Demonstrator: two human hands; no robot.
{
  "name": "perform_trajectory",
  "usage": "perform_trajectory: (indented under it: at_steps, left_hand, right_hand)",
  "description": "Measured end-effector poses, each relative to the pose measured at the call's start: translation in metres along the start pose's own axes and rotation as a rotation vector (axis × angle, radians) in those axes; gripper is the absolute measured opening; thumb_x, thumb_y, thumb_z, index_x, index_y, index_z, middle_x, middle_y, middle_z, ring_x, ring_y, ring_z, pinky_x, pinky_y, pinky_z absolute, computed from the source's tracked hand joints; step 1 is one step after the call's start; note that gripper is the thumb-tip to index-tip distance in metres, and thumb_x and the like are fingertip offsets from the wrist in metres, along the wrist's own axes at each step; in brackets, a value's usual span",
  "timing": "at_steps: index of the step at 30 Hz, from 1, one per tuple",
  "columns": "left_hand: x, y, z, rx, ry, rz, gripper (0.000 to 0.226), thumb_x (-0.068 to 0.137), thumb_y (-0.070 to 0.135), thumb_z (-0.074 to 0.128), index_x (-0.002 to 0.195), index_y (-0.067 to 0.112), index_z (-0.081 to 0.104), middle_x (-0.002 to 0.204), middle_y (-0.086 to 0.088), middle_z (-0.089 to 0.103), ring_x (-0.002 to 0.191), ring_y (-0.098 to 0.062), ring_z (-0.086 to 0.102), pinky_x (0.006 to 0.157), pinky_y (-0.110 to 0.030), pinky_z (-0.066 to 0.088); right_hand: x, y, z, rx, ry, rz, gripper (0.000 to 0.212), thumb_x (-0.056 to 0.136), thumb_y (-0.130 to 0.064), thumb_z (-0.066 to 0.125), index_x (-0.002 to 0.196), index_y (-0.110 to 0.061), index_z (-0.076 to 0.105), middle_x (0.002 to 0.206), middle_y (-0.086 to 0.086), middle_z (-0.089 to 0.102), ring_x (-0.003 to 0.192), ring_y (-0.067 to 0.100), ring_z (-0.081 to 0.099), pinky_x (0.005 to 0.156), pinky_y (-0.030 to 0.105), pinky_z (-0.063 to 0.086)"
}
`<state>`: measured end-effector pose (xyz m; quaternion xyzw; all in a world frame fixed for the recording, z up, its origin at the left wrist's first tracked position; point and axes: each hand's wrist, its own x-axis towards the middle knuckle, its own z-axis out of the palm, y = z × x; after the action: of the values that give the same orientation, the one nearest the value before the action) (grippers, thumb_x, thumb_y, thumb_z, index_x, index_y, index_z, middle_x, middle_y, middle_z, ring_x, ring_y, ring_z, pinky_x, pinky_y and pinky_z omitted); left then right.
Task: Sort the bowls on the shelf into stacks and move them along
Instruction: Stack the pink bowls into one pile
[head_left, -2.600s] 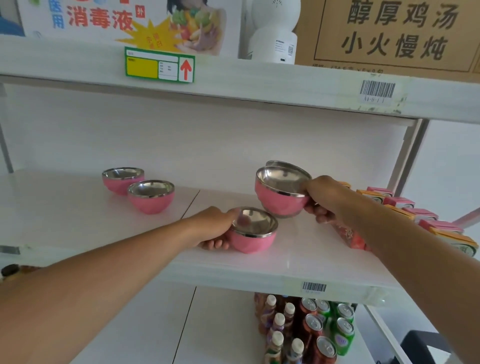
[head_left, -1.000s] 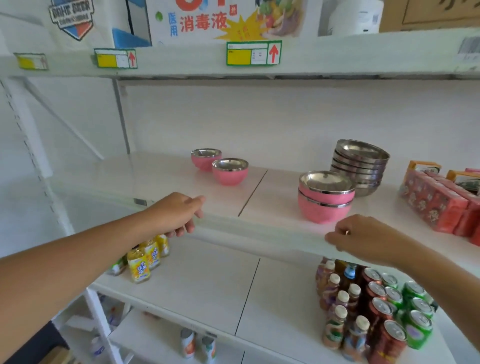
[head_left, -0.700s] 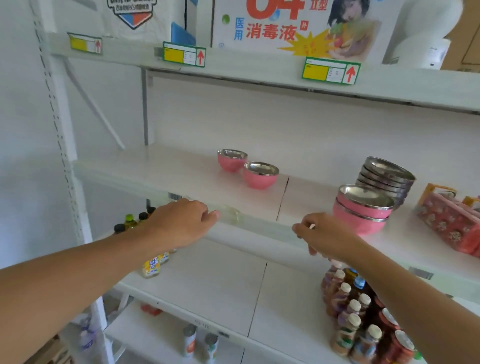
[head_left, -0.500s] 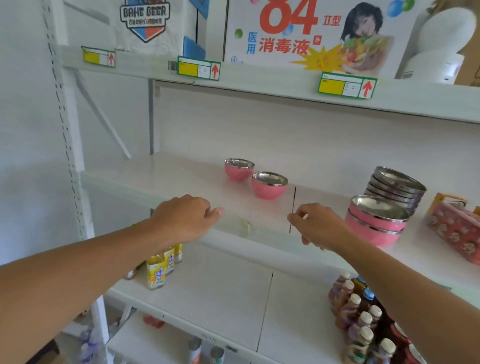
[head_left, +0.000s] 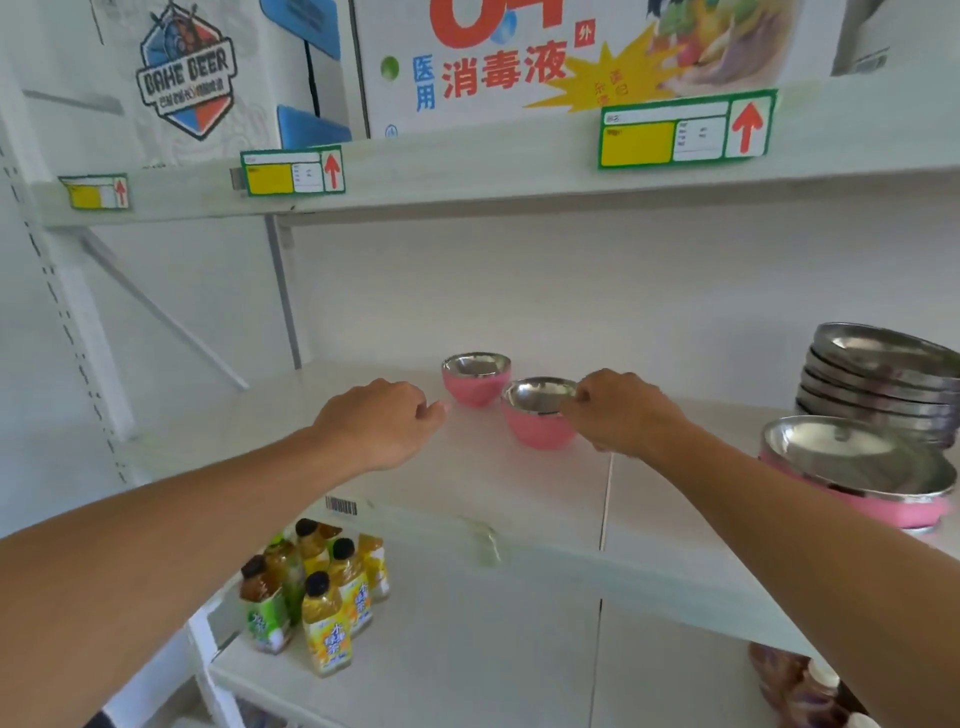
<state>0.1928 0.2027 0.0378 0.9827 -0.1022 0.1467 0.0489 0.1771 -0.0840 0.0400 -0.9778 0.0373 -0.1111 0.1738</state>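
Two small pink bowls with steel insides stand on the white middle shelf (head_left: 249, 431). My right hand (head_left: 626, 413) pinches the right rim of the nearer pink bowl (head_left: 535, 423), which rests on the shelf. The farther pink bowl (head_left: 475, 382) stands just behind and to its left. My left hand (head_left: 382, 423) hovers a little left of that bowl with fingers curled, holding nothing and not touching it. At the right edge sits a stack of two pink bowls (head_left: 857, 486), with a stack of several plain steel bowls (head_left: 883, 376) behind it.
The upper shelf (head_left: 467, 171) hangs low overhead, with price tags and cartons on it. Yellow and green drink bottles (head_left: 311, 592) stand on the lower shelf at the left. More bottles (head_left: 800, 680) peek in at the lower right.
Both hands have left the shelf's front edge and reached in to the two single bowls. My right hand has taken the nearer bowl's rim. The view has shifted left.
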Motion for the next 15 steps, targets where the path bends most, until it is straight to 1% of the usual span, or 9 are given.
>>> perform_trajectory:
  at_steps: [2,4,5,7,8,9,11,12,15]
  left_hand:
    - [0.021,-0.001,0.006,0.004,-0.007,-0.041,0.066,0.107,0.069,0.03,0.086,0.02,0.07,0.076,0.0,0.073,0.072,-0.021,0.07,0.066,-0.033,0.046]
    - [0.039,-0.001,0.016,-0.002,-0.023,-0.1,0.067,0.104,0.074,0.028,0.101,0.024,0.072,0.079,0.001,0.074,0.079,-0.024,0.074,0.071,-0.035,0.047]
    - [0.048,-0.002,0.021,-0.004,-0.029,-0.121,0.068,0.103,0.076,0.027,0.111,0.026,0.072,0.085,0.001,0.076,0.088,-0.027,0.075,0.076,-0.036,0.048]
    - [0.068,-0.004,0.031,-0.014,-0.042,-0.152,0.072,0.102,0.078,0.027,0.133,0.028,0.069,0.116,-0.004,0.079,0.111,-0.033,0.073,0.086,-0.038,0.048]
    - [0.078,-0.006,0.036,-0.023,-0.058,-0.164,0.075,0.102,0.079,0.026,0.142,0.028,0.066,0.132,-0.006,0.075,0.121,-0.035,0.07,0.09,-0.039,0.048]
    - [0.089,-0.007,0.041,-0.035,-0.076,-0.171,0.079,0.102,0.08,0.026,0.149,0.028,0.062,0.143,-0.006,0.071,0.127,-0.036,0.067,0.094,-0.04,0.048]
    - [0.111,-0.011,0.05,-0.074,-0.104,-0.162,0.083,0.101,0.081,0.023,0.154,0.026,0.056,0.147,-0.004,0.068,0.13,-0.034,0.065,0.096,-0.041,0.048]
    - [0.121,-0.013,0.053,-0.097,-0.112,-0.154,0.085,0.101,0.081,0.022,0.154,0.024,0.055,0.146,-0.004,0.068,0.129,-0.033,0.065,0.096,-0.042,0.049]
    - [0.152,-0.019,0.061,-0.216,-0.128,-0.156,0.091,0.1,0.083,0.024,0.156,0.018,0.052,0.145,-0.008,0.067,0.129,-0.034,0.063,0.099,-0.043,0.051]
  right_hand:
    - [0.02,0.003,0.005,-0.107,0.115,0.029,0.038,0.098,-0.053,0.043,0.092,-0.021,0.063,0.08,0.002,0.065,0.066,0.02,0.059,0.057,0.03,0.04]
    - [0.034,0.006,0.01,-0.156,0.194,0.057,0.044,0.103,-0.056,0.037,0.091,-0.02,0.06,0.078,0.002,0.059,0.067,0.023,0.056,0.056,0.031,0.034]
    - [0.04,0.007,0.013,-0.143,0.199,0.071,0.045,0.103,-0.056,0.035,0.093,-0.02,0.06,0.078,0.002,0.057,0.07,0.025,0.057,0.058,0.032,0.035]
    - [0.05,0.01,0.017,-0.122,0.154,0.093,0.045,0.103,-0.056,0.035,0.102,-0.019,0.062,0.08,0.002,0.058,0.072,0.024,0.056,0.063,0.035,0.039]
    - [0.055,0.011,0.02,-0.121,0.116,0.096,0.045,0.104,-0.055,0.036,0.11,-0.019,0.064,0.084,0.001,0.059,0.076,0.025,0.057,0.066,0.036,0.04]
    - [0.059,0.012,0.022,-0.115,0.074,0.095,0.046,0.104,-0.053,0.037,0.119,-0.019,0.064,0.092,0.002,0.063,0.083,0.028,0.06,0.07,0.037,0.042]
    - [0.067,0.014,0.025,-0.091,0.005,0.097,0.046,0.102,-0.049,0.041,0.134,-0.022,0.061,0.115,0.007,0.07,0.1,0.033,0.062,0.078,0.039,0.045]
    - [0.07,0.014,0.025,-0.075,-0.018,0.107,0.046,0.099,-0.046,0.045,0.135,-0.023,0.061,0.122,0.007,0.07,0.104,0.033,0.062,0.079,0.039,0.047]
    - [0.079,0.012,0.023,-0.019,-0.059,0.158,0.044,0.093,-0.036,0.054,0.132,-0.02,0.067,0.12,0.007,0.072,0.104,0.03,0.065,0.083,0.039,0.054]
